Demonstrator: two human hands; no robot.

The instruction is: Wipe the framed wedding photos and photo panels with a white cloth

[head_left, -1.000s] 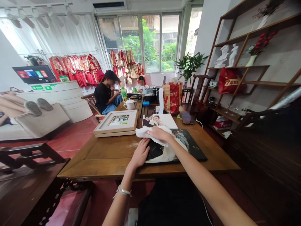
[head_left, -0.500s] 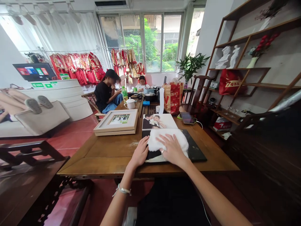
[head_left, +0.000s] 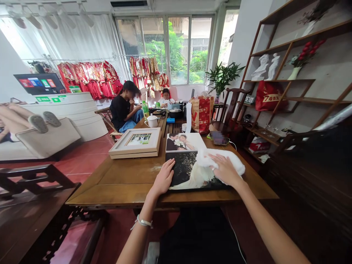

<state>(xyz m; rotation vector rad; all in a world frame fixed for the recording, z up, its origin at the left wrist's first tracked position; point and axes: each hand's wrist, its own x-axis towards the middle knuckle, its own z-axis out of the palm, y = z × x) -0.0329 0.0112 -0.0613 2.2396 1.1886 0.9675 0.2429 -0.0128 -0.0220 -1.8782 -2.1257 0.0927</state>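
Observation:
A wedding photo panel (head_left: 183, 170), dark with a pale dress, lies flat near the front edge of the wooden table. My left hand (head_left: 165, 176) rests on its left edge, fingers stretched out. On the panel's right part, my right hand (head_left: 226, 170) lies spread on a fluffy white cloth (head_left: 236, 161), pressing it down. The cloth covers the panel's upper right area and reaches its right edge. Touching the panel's far side is a lighter photo of a couple (head_left: 183, 143).
Stacked pale picture frames (head_left: 134, 143) lie to the left, with a white lidded cup (head_left: 151, 120) behind them. A phone with a cable (head_left: 219, 138) and a red-and-brown paper bag (head_left: 202, 114) stand on the far right. A person in black (head_left: 123, 108) sits beyond.
My right hand has slid the white cloth to the right across the panel, uncovering the dark left part and the pale dress. My left hand has stayed in place.

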